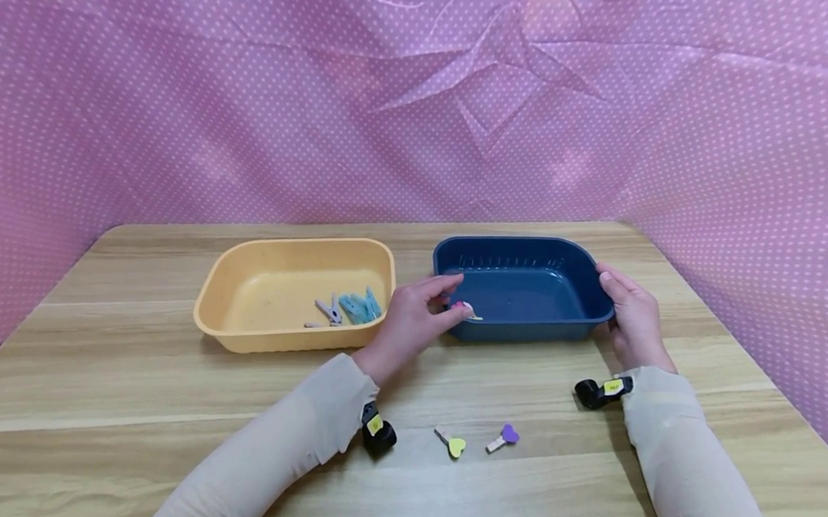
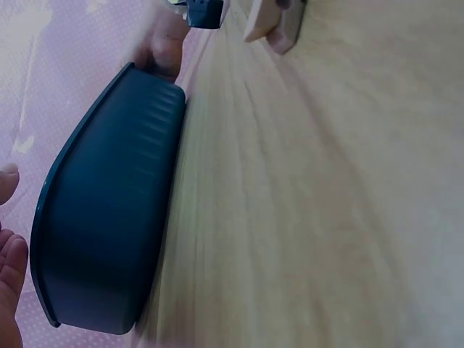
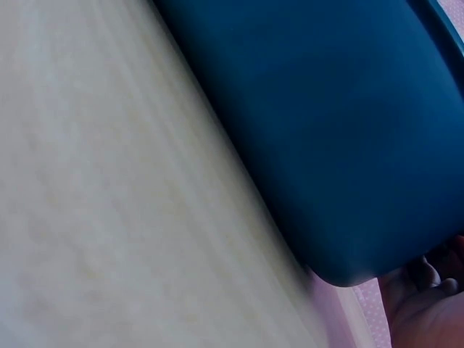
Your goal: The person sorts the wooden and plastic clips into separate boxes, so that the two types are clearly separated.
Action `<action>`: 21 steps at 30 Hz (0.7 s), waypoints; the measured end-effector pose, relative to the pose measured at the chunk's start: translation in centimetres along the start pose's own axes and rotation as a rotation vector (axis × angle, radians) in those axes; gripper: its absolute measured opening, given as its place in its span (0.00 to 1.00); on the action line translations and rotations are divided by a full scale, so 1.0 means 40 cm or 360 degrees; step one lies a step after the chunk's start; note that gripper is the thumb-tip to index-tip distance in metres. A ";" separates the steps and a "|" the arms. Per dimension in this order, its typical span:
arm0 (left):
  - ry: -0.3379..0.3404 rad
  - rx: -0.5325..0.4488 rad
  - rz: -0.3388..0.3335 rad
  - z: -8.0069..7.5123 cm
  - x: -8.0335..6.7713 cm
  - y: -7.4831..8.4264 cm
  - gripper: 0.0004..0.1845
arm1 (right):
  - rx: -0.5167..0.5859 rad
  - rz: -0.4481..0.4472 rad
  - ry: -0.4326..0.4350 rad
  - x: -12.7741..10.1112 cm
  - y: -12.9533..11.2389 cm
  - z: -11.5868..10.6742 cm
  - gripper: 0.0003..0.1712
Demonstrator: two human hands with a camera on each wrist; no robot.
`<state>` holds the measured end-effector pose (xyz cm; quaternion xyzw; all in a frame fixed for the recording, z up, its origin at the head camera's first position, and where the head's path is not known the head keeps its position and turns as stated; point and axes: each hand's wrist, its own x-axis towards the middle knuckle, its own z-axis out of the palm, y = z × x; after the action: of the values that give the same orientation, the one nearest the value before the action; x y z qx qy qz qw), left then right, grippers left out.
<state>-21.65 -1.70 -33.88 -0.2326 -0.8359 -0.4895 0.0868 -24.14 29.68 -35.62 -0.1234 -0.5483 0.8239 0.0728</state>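
Our left hand [image 1: 411,320] pinches a small pink clip [image 1: 464,307] over the blue bin's [image 1: 525,248] left rim, mid-frame; our right hand [image 1: 630,314] rests open-fingered on its right edge. The clip may fall outside if released early.

Blue tub [image 2: 101,232] on wooden table [image 2: 326,203]

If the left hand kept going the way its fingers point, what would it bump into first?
Probably the blue tub: the left hand, pinching a small pink clip, points right over the tub's near left rim, so it would likely meet the inside floor or wall.
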 end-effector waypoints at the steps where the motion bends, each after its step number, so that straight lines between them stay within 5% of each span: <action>1: 0.0003 -0.0005 0.0005 0.000 -0.002 0.000 0.25 | 0.0006 -0.0001 -0.0002 0.000 0.000 0.000 0.14; 11: 0.0035 -0.0022 -0.0010 -0.004 -0.019 -0.002 0.24 | 0.0044 -0.0006 -0.0022 -0.001 0.001 -0.002 0.10; 21: 0.0010 -0.0008 0.0006 -0.008 -0.039 -0.002 0.24 | -0.0013 0.0027 0.0020 0.001 0.001 -0.004 0.17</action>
<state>-20.35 -2.47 -34.36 -0.2327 -0.8340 -0.4922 0.0897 -24.11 29.82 -35.74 -0.1335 -0.5502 0.8214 0.0690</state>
